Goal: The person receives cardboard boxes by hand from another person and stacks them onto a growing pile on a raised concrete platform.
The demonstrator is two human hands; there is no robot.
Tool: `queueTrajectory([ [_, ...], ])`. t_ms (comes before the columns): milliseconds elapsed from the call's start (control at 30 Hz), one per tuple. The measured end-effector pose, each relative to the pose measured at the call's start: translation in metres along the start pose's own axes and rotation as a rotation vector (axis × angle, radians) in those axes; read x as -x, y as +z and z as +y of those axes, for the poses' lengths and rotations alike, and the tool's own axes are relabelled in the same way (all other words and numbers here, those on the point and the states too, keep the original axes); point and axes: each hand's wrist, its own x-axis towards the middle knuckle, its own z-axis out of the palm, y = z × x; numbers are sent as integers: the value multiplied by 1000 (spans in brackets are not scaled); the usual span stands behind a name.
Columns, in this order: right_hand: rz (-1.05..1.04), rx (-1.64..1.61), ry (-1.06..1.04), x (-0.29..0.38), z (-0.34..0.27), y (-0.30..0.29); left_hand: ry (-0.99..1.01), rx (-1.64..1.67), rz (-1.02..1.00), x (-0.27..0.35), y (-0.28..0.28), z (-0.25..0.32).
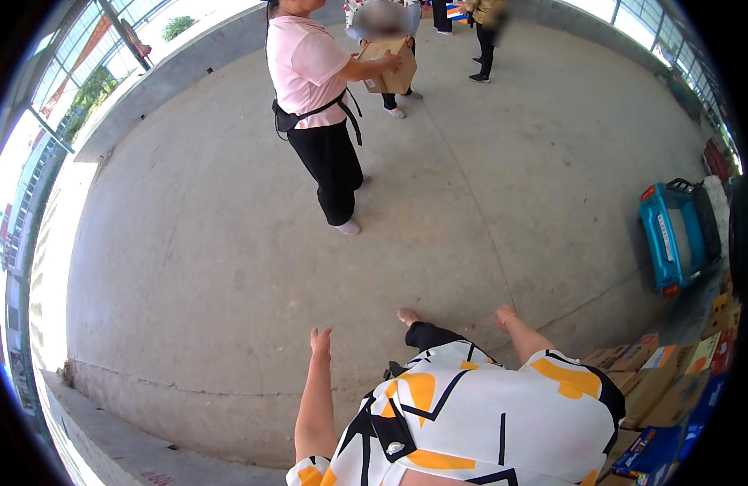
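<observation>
My left hand (320, 340) is held out over the bare concrete floor, its fingers apart and nothing in it. On the other side, my right hand (506, 317) hangs beside my body with a thin band at the wrist; its fingers look curled, and whether they are fully closed is not clear. Neither hand touches anything that I can see. Farther ahead, a person in a pink shirt (307, 67) and another person facing them both have hands on a cardboard box (389, 70).
Stacked cardboard boxes (666, 395) stand close on my right, with a blue printed box (647, 452) among them. A teal vehicle (669, 237) is parked beyond them. More people (484, 48) stand at the back. A low concrete wall (185, 58) edges the floor.
</observation>
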Motion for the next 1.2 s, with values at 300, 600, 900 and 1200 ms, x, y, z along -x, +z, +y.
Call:
queueTrajectory([
  [300,-34,-79,40,53,-32,33,-187,103,-341,1,16,12],
  [600,-129,-343,-125,18,-136,76,-21,163,-658,15,50,102],
  [900,-107,-416,-636,74,-382,29,148,161,-972,96,69,229],
  [1200,-155,-391,-1051,92,-626,-7,263,368,-996,106,137,326],
])
